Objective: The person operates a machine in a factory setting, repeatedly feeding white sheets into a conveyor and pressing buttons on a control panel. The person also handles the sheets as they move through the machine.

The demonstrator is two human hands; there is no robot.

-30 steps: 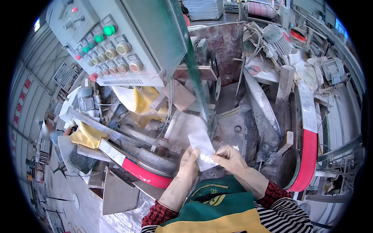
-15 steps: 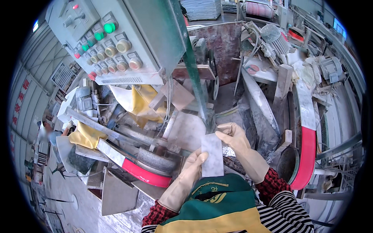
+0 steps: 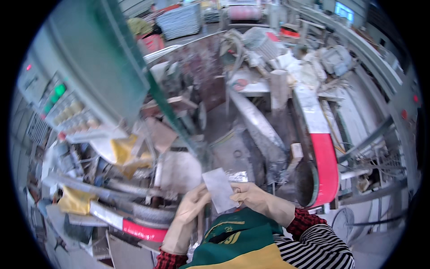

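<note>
A white-grey rectangular stone tile (image 3: 221, 190) is held up in front of my apron, tilted with its top leaning left. My left hand (image 3: 191, 207), in a cream rubber glove, pinches the tile's left edge. My right hand (image 3: 257, 199), gloved alike, grips the lower right edge with its fingertips. Both thumbs and fingers are partly blurred. The green and yellow apron (image 3: 242, 233) lies just below the tile.
A grey control box (image 3: 89, 76) with buttons hangs at the upper left. Belt machines with a red-and-white guard stand on the right (image 3: 324, 168) and lower left (image 3: 145, 231). A curved metal guard (image 3: 257, 121) rises beyond my hands. Yellow cloth (image 3: 76, 200) drapes at the left.
My view has swung to the right, so the surroundings sit farther left. My right hand has moved from the tile's top corner to its lower right edge, and the tile has tilted.
</note>
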